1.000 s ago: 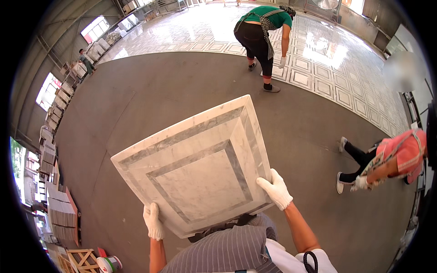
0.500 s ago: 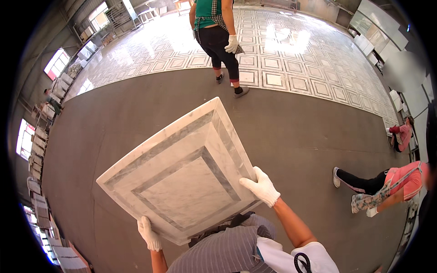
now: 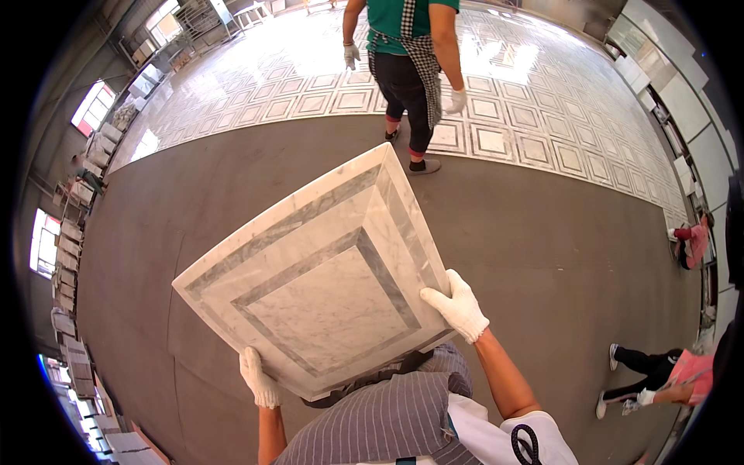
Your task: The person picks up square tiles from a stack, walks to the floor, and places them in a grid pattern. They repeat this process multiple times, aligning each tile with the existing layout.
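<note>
A large square marble tile (image 3: 329, 302), white with two grey inlaid square bands, is held up in front of my body, tilted with one corner pointing away. My left hand (image 3: 258, 378), in a white knit glove, grips its near left edge, thumb on the face. On the right edge, my gloved right hand (image 3: 459, 307) clamps the tile, its thumb also on the face. The fingers under the tile are hidden. A striped grey apron (image 3: 380, 422) covers my front below it.
Ahead, a person in a green top (image 3: 403, 31) stands at the edge of laid patterned tiles (image 3: 527, 116). Bare grey floor (image 3: 542, 240) lies between us. A person in pink (image 3: 686, 376) is at the lower right, another at the far right. Stacked slabs (image 3: 70, 256) line the left wall.
The tile stays in both my hands and has shifted slightly right in view. The person in green has turned and moved right. The nearer person in pink has shifted down and right.
</note>
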The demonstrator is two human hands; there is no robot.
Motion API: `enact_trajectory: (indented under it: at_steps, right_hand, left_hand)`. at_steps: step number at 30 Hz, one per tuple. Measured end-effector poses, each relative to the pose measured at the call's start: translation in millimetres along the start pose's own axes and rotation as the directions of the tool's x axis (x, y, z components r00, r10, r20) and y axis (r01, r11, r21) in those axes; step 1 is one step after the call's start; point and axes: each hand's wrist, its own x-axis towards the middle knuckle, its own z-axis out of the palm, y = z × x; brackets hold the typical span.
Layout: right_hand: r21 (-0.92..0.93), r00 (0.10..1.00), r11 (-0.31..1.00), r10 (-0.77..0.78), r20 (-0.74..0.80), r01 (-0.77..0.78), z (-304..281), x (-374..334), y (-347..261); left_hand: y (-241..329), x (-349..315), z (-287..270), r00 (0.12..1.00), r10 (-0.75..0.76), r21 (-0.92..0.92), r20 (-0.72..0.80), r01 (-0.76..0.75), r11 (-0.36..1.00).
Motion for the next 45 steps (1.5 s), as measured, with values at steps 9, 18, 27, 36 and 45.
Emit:
enact_trajectory:
  at_steps: [9,18,27,36,45]
  right_hand:
    - [0.020,0.978,0.996,-0.085,0.193,0.083,39.4,183.4,-54.4]
    - [-0.092,0.939,0.990,-0.072,0.335,0.109,54.1,328.9,-129.5]
    - [-0.053,0.969,0.995,-0.066,0.236,0.081,94.3,420.8,-154.5]
    - [0.073,0.995,0.992,-0.100,0.012,0.099,174.8,508.9,-202.2]
    - [0.008,0.992,0.998,-0.068,-0.102,0.069,224.7,572.9,-236.9]
  left_hand:
    - [14.3,99.4,66.5,0.975,0.014,0.038,-0.221,-0.006,0.999]
    - [27.4,177.1,149.2,0.924,0.050,-0.033,-0.379,-0.067,0.997]
    - [18.7,307.9,165.7,0.956,0.065,0.063,-0.286,-0.048,0.997]
    - [38.2,516.2,179.2,0.991,0.114,0.054,-0.064,-0.110,0.992]
    - [51.1,634.6,186.8,0.999,-0.010,0.114,0.031,0.006,0.993]
